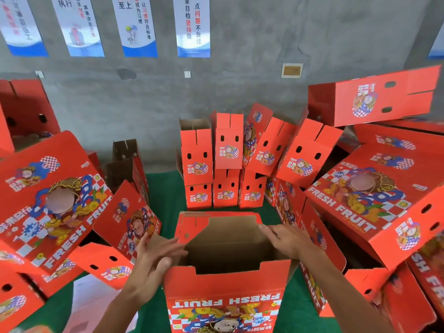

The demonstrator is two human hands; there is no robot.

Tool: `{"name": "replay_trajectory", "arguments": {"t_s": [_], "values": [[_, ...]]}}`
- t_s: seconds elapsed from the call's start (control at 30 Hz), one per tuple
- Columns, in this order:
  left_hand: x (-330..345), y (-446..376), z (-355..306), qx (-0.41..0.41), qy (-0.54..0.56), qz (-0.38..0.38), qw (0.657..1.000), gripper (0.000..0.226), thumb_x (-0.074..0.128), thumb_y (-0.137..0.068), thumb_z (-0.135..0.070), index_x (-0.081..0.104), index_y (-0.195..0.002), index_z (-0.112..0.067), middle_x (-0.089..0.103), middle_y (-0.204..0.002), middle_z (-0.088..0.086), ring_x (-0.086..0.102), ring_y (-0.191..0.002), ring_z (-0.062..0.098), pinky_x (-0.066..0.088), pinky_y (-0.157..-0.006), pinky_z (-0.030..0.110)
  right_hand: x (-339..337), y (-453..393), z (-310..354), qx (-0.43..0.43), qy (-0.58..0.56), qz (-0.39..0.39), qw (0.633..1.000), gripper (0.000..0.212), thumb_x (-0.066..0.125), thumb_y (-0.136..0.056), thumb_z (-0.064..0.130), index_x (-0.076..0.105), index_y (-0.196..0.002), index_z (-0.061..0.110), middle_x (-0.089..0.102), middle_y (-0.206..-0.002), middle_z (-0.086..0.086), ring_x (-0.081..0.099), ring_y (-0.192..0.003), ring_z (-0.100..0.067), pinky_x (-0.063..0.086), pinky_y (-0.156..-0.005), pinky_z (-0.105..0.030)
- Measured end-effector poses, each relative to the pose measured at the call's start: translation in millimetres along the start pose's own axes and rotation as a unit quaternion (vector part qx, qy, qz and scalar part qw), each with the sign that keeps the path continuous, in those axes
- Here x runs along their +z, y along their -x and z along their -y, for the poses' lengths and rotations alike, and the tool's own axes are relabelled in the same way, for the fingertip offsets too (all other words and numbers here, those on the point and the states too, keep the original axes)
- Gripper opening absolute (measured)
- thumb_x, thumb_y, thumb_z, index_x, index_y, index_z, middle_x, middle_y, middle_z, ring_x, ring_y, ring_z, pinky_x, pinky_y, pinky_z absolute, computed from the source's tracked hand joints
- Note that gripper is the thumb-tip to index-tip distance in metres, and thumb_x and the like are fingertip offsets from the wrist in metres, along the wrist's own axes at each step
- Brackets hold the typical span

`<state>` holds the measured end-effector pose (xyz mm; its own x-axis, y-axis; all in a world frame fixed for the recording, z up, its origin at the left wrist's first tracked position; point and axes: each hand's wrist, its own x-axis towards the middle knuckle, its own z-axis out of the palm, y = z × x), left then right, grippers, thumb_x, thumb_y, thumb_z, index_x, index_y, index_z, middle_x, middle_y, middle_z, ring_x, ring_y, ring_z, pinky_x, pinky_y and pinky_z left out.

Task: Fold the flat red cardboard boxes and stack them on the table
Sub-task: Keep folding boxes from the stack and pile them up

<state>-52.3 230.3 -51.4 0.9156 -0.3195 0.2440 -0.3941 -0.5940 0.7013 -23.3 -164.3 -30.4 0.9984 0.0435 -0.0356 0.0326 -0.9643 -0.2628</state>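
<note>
Red corrugated cardboard everywhere. Landmark: the open fruit box (227, 288) standing at bottom centre on the green table cover (165, 200), brown inside showing, "FRESH FRUIT" print upside down on its near panel. It is opened into a tube, top flaps not yet closed, so judged mid-fold.

Progress: well along, as far as visible. Behind the open box, against the grey concrete wall (240, 87), two tiers of folded small cartons (230, 162), lower row upright, upper row partly leaning right. Left of the open box, a big folded box (51, 200) tilted, more red boxes under and beside it. Right of it, another big printed box (374, 195) with others piled above, one long box (374, 97) on top. Whether any flat blanks remain cannot be told; none plainly seen. Left to do: finish this box, stack it.

Hands: left hand (156, 254) at the open box's left wall, fingers straight and spread, slightly motion-blurred, pressing or touching the left flap, not curled around it. Right hand (287, 239) on the box's right top edge, palm down, fingers extended along the rim, resting or pushing there, no clear pinch. Both forearms reach in from the bottom edge on either side of the box.

Posters (192, 26) hang on the wall above the cartons.
</note>
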Motion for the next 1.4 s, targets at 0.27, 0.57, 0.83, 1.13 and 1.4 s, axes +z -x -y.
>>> {"name": "replay_trajectory", "arguments": {"t_s": [0.27, 0.57, 0.83, 1.13, 1.4], "values": [[20, -12, -25, -0.027, -0.36, -0.01, 0.933, 0.067, 0.017, -0.1, -0.069, 0.068, -0.134, -0.04, 0.07, -0.13, -0.005, 0.065, -0.123, 0.024, 0.039, -0.109, 0.062, -22, -3, 9, 0.079, 0.116, -0.062, 0.988, 0.07, 0.031, -0.09, 0.087, 0.06, -0.077, 0.025, 0.065, -0.08, 0.006, 0.067, -0.082, -0.016, 0.049, -0.07, -0.031], [44, -31, -21, -0.059, -0.472, -0.015, 0.879, 0.069, 0.04, -0.101, -0.062, 0.006, -0.161, -0.052, 0.03, -0.168, 0.008, 0.04, -0.145, 0.041, 0.029, -0.105, 0.07, -23, 15, 11, 0.03, -0.327, -0.152, 0.932, 0.025, 0.059, -0.104, 0.038, 0.075, -0.096, 0.022, 0.078, -0.094, 0.007, 0.073, -0.091, -0.015, 0.058, -0.091, -0.045], [49, -30, -28, -0.121, -0.419, -0.1, 0.894, 0.113, 0.081, -0.067, -0.071, 0.035, -0.16, -0.024, 0.012, -0.17, 0.023, 0.026, -0.152, 0.043, 0.032, -0.114, 0.06, 48, 30, 17, -0.123, -0.253, -0.15, 0.948, 0.057, 0.08, -0.087, 0.017, 0.061, -0.127, 0.052, 0.049, -0.136, 0.032, 0.04, -0.136, 0.005, 0.037, -0.117, -0.029], [56, -19, -29, 0.061, -0.063, -0.337, 0.937, 0.072, 0.061, -0.087, 0.017, 0.047, -0.147, -0.021, 0.017, -0.17, -0.001, 0.02, -0.157, 0.019, 0.028, -0.123, 0.031, 45, 28, 19, -0.111, -0.177, -0.046, 0.977, 0.106, 0.069, -0.091, 0.022, -0.006, -0.155, 0.062, 0.001, -0.166, 0.034, 0.019, -0.151, -0.008, 0.037, -0.118, -0.044], [78, 3, -19, 0.059, -0.015, -0.092, 0.994, 0.028, 0.072, -0.097, -0.018, 0.07, -0.11, -0.042, 0.072, -0.107, -0.028, 0.068, -0.102, -0.005, 0.053, -0.103, 0.03, 53, 13, 24, -0.074, -0.13, -0.051, 0.987, 0.107, 0.068, -0.083, 0.036, -0.005, -0.157, 0.059, 0.015, -0.164, 0.025, 0.031, -0.133, -0.013, 0.035, -0.11, -0.043]]}}
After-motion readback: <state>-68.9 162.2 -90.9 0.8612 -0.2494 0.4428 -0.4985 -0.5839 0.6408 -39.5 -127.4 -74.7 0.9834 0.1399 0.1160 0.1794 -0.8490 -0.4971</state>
